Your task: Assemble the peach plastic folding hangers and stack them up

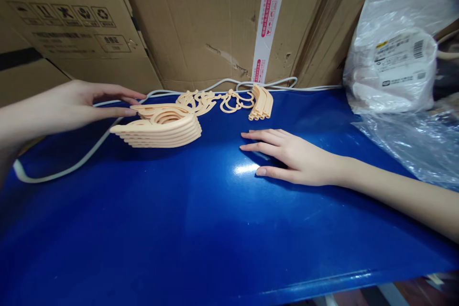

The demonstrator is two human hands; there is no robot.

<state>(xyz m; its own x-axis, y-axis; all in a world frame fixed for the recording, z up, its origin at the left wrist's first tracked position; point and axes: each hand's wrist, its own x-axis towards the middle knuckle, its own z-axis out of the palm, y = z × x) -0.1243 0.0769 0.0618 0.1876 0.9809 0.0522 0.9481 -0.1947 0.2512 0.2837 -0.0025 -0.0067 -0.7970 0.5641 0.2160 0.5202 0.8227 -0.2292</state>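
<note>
A neat stack of beige curved plastic pieces point(161, 131), shaped like hanger halves, lies at the left of the blue table. My left hand point(93, 103) reaches in at the stack's far left end, fingers stretched and apart, the thumb tip at or against the pieces; whether it presses on them I cannot tell. Behind the stack lie loose beige hook-shaped pieces point(204, 101) and more curved hooks point(233, 102). Beside them is a small bundle of beige curved bars point(261, 103). My right hand point(287, 155) rests palm down near that bundle, fingers spread, holding nothing.
Cardboard boxes point(201, 24) wall off the back of the blue table point(201, 229). A white cable point(82, 160) runs along the left and rear. At the right stand a plastic-wrapped white roll with a label point(398, 67) and crumpled clear plastic point(412, 148). The table's front edge shows below.
</note>
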